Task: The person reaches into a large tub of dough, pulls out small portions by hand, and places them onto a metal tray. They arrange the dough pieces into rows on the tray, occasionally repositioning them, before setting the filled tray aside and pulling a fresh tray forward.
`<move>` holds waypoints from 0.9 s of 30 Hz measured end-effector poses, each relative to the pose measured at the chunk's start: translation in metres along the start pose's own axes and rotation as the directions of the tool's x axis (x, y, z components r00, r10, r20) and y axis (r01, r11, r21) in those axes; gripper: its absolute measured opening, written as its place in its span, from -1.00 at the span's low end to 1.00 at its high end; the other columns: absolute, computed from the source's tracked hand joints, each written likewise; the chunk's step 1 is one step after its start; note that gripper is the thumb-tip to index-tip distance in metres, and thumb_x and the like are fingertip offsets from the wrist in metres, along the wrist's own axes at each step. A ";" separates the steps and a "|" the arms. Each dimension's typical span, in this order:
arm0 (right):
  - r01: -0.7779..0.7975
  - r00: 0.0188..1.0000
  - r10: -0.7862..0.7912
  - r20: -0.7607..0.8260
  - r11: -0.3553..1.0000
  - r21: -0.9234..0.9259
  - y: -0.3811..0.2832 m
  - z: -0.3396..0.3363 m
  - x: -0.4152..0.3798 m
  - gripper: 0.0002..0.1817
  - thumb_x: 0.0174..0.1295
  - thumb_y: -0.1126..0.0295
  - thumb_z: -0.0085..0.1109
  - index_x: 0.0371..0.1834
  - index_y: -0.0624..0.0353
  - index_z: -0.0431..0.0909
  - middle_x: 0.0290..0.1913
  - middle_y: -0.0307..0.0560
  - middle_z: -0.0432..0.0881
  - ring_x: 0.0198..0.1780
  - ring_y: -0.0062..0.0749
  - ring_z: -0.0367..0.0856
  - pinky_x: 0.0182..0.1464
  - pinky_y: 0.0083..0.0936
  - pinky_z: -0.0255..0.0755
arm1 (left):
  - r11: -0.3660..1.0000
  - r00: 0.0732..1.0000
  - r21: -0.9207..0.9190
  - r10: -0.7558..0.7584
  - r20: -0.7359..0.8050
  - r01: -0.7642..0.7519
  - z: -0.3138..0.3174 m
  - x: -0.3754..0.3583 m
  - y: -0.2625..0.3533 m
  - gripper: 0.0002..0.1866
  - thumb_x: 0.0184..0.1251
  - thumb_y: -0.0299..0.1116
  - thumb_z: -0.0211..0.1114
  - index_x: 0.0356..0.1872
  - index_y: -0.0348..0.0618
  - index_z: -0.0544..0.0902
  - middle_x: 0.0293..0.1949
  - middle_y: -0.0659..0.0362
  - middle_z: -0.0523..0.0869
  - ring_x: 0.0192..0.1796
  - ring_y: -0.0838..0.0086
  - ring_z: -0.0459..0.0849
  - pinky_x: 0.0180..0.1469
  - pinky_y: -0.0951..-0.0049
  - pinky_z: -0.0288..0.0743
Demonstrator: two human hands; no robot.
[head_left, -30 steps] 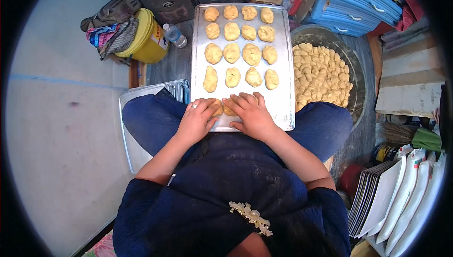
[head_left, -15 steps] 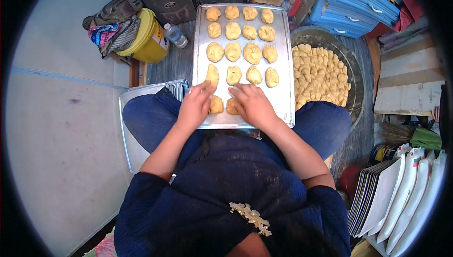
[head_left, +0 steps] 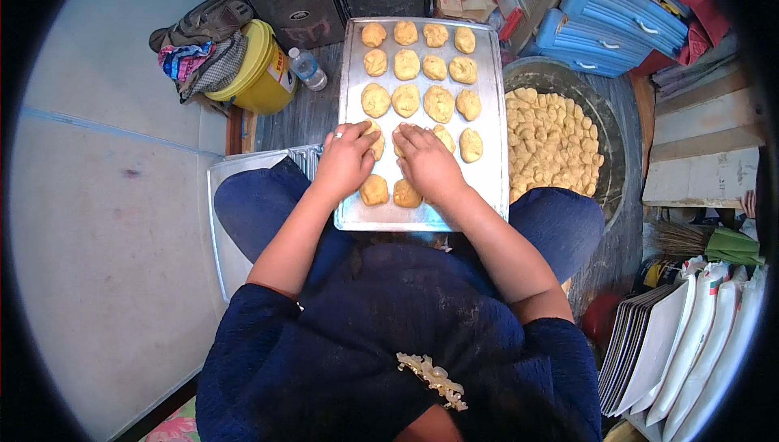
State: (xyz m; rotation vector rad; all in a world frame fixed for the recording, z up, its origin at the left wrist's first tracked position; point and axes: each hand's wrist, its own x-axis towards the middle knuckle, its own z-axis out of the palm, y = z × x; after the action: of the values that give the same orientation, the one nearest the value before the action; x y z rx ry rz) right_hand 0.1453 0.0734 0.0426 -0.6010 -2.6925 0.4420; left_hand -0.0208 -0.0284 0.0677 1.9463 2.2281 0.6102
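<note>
A metal baking tray (head_left: pixel 492 190) rests across my lap, set with rows of yellowish dough pieces (head_left: pixel 439 105). My left hand (head_left: pixel 345 160) lies over its left side, fingers stretched together and pressing on a dough piece (head_left: pixel 376 143) in the fourth row. Beside it my right hand (head_left: pixel 430 163) is laid flat on the neighbouring piece, which it mostly covers. Two dough pieces in the nearest row, a left one (head_left: pixel 374 190) and a right one (head_left: pixel 407 194), sit just below my hands.
To the right stands a big round basin (head_left: pixel 614 134) heaped with small dough lumps (head_left: pixel 553 142). Another tray stack (head_left: pixel 229 257) is under my left knee. A yellow bucket (head_left: pixel 258 77) and water bottle (head_left: pixel 307 69) stand at the left; blue drawers (head_left: pixel 621 16) are at the back right.
Both hands have shifted forward from near the nearest row onto the fourth-row pieces, and their fingers now lie flat on them. The whole view has dipped slightly.
</note>
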 end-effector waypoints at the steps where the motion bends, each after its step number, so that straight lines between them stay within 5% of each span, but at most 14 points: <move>1: -0.013 1.000 0.013 -0.001 0.999 0.033 -0.002 -0.003 0.001 -0.54 0.30 0.34 0.01 0.25 0.25 0.41 0.31 0.04 0.41 0.35 -0.14 0.33 0.39 -0.24 0.21 | 1.000 1.000 -0.012 0.009 -0.030 -0.009 0.002 0.000 0.000 -0.68 0.24 -0.41 0.17 0.01 -0.20 0.64 0.15 0.02 0.54 0.20 0.11 0.45 0.29 0.10 0.25; 5: -0.030 0.999 0.031 -0.029 0.999 0.036 0.005 -0.001 0.018 -0.51 0.33 0.26 -0.01 0.30 0.25 0.36 0.34 0.04 0.37 0.39 -0.13 0.29 0.44 -0.18 0.11 | 0.996 0.997 -0.084 -0.011 -0.070 0.005 0.012 0.018 -0.003 -0.60 0.28 -0.36 0.15 0.14 -0.21 0.56 0.25 0.01 0.47 0.30 0.11 0.39 0.33 0.10 0.20; 8: -0.028 0.996 0.024 -0.081 0.998 -0.053 0.009 0.003 0.031 -0.43 0.38 0.14 -0.07 0.38 0.21 0.27 0.42 0.05 0.27 0.46 -0.16 0.17 0.49 -0.13 -0.06 | 0.996 0.994 0.025 0.091 -0.065 -0.090 0.020 0.035 -0.009 -0.51 0.38 -0.26 0.07 0.30 -0.20 0.41 0.37 0.01 0.35 0.44 0.12 0.23 0.42 0.12 0.08; 10: -0.085 0.994 0.092 0.063 0.991 -0.101 0.015 0.009 0.034 -0.36 0.41 0.02 -0.17 0.44 0.18 0.20 0.48 0.02 0.16 0.52 -0.22 0.06 0.52 -0.09 -0.22 | 0.992 0.998 0.109 0.058 0.024 -0.060 0.026 0.042 -0.017 -0.46 0.46 -0.18 -0.02 0.40 -0.17 0.29 0.46 0.04 0.20 0.52 0.16 0.07 0.49 0.13 -0.06; 17: -0.112 0.976 0.123 0.177 0.991 -0.076 0.019 -0.004 0.032 -0.34 0.41 -0.04 -0.19 0.45 0.13 0.19 0.49 -0.01 0.15 0.53 -0.27 0.03 0.53 -0.11 -0.25 | 0.997 0.997 0.065 0.040 0.068 -0.045 0.027 0.036 -0.023 -0.44 0.49 -0.13 -0.05 0.42 -0.16 0.26 0.49 0.03 0.14 0.53 0.15 0.03 0.50 0.08 -0.15; 21: -0.118 0.987 0.129 -0.100 0.987 0.110 0.039 -0.020 0.023 -0.38 0.36 0.09 -0.01 0.43 0.09 0.21 0.48 0.07 0.16 0.51 -0.11 0.07 0.51 -0.05 -0.20 | 0.997 0.996 -0.004 0.076 0.042 -0.076 0.019 0.048 0.003 -0.41 0.47 -0.07 -0.04 0.42 -0.15 0.25 0.49 0.00 0.13 0.54 0.14 0.00 0.51 0.03 -0.19; 25: -0.200 0.885 0.270 -0.379 0.956 0.215 0.090 -0.041 0.013 -0.42 0.29 0.23 0.09 0.37 0.13 0.29 0.43 0.21 0.20 0.46 0.07 0.14 0.48 0.03 -0.14 | 0.967 0.966 -0.046 0.252 0.064 -0.250 0.026 0.097 0.062 -0.39 0.45 -0.02 -0.03 0.40 -0.15 0.27 0.47 -0.01 0.15 0.53 0.13 0.02 0.51 0.01 -0.20; 27: -0.265 0.803 0.372 -0.465 0.922 0.281 0.135 -0.050 0.003 -0.48 0.29 0.25 0.08 0.32 0.14 0.37 0.41 0.22 0.24 0.43 0.09 0.19 0.45 -0.12 0.02 | 0.942 0.939 -0.030 0.337 0.064 -0.335 0.045 0.133 0.091 -0.41 0.46 -0.03 -0.02 0.38 -0.16 0.30 0.47 0.00 0.18 0.53 0.14 0.04 0.51 0.02 -0.16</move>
State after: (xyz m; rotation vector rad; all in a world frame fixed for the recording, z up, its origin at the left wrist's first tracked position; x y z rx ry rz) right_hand 0.2095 0.2017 0.0381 -0.9671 -2.0120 0.5453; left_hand 0.0567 0.1192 0.0829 2.3216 1.8550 0.5876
